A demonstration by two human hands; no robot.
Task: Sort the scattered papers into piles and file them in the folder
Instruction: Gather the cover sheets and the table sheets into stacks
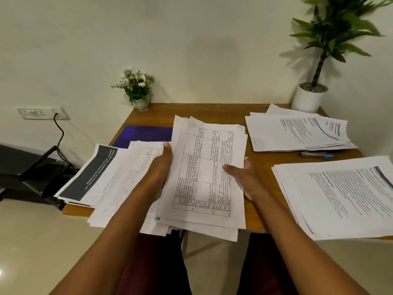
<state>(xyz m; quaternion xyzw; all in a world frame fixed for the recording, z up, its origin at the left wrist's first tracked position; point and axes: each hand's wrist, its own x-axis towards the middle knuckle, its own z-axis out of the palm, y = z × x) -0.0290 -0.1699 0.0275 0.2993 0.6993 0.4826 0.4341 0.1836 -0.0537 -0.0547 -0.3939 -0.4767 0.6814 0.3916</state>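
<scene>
Wooden desk (212, 111) against a pale wall, carrying four groups of printed white papers. The near-right pile (340, 199) is the broadest, fanned slightly, with a text page on top. The central stack (208, 173), topped by a sheet printed with a ruled table, lies over the desk's middle and overhangs its near edge; its sheets are unevenly aligned. The left pile (119, 177) is loosely spread, with a sheet bearing a dark band (93, 173) at its outer side, overhanging the desk's left edge. The far-right pile (297, 133) lies near the back corner. A blue folder (144, 135) lies flat behind the left pile, closed and partly covered by papers. The left hand (159, 169) grips the central stack's left edge, thumb on top, fingers hidden beneath. The right hand (246, 179) grips its right edge, thumb pressing on the top sheet, fingers under the stack. A stapler (316, 155) lies between the two right-hand piles.
</scene>
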